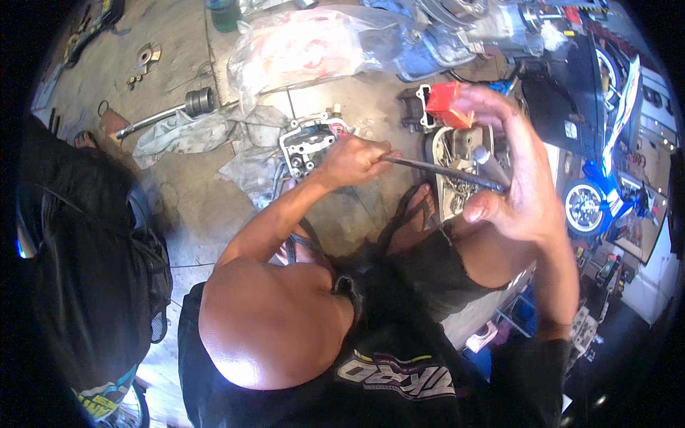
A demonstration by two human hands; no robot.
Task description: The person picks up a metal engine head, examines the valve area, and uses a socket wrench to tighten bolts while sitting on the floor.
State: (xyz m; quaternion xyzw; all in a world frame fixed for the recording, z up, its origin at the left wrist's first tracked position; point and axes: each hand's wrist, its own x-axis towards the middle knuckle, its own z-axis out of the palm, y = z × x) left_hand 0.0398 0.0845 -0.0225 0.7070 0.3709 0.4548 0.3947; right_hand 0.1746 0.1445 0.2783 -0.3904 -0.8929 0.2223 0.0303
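My left hand (357, 158) is closed round the left end of a long dark metal bar (442, 170). The bar slants across to my right hand (524, 178), where its far end meets the palm. That hand is open, its thumb apart and its stretched fingers blurred, reaching over the edge of a red box (446, 104). A grey metal cylinder (489, 164) shows beside the bar near the palm; whether they are joined I cannot tell. Below the bar lies an open engine casing (444, 192), partly hidden by my right hand. An engine cylinder head (303, 151) sits beyond my left forearm.
Grey rags (178, 135) and a metal shaft with a dark cylindrical end (160, 118) lie at the left. Clear plastic wrapping (300, 53) covers the far floor. A blue-and-white motorcycle (589, 203) stands at the right. Someone in dark clothing (85, 242) is close on my left.
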